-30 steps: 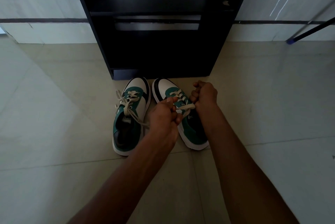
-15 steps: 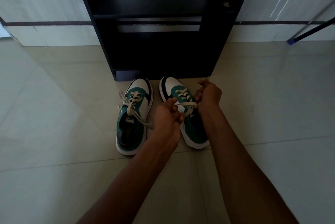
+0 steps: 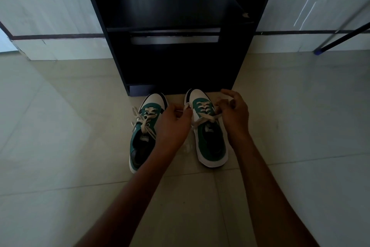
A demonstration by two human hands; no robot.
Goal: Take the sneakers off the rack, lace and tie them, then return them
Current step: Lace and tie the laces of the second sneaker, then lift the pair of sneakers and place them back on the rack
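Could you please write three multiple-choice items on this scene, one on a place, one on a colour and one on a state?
1. Where do the two sneakers stand?
A. On the rack's upper shelf
B. On the floor in front of the rack
C. On a table

2. What colour are the sneakers, apart from white and black?
A. Red
B. Yellow
C. Green

3. What are the hands doing?
A. Each grips a lace end of the right-side sneaker
B. Both rest flat on the floor
C. Both lift the left-side sneaker

Answers:
1. B: both stand on the tiled floor before the black rack.
2. C: green panels show on the left-side sneaker and right-side sneaker.
3. A: the left hand and right hand each pinch its lace.
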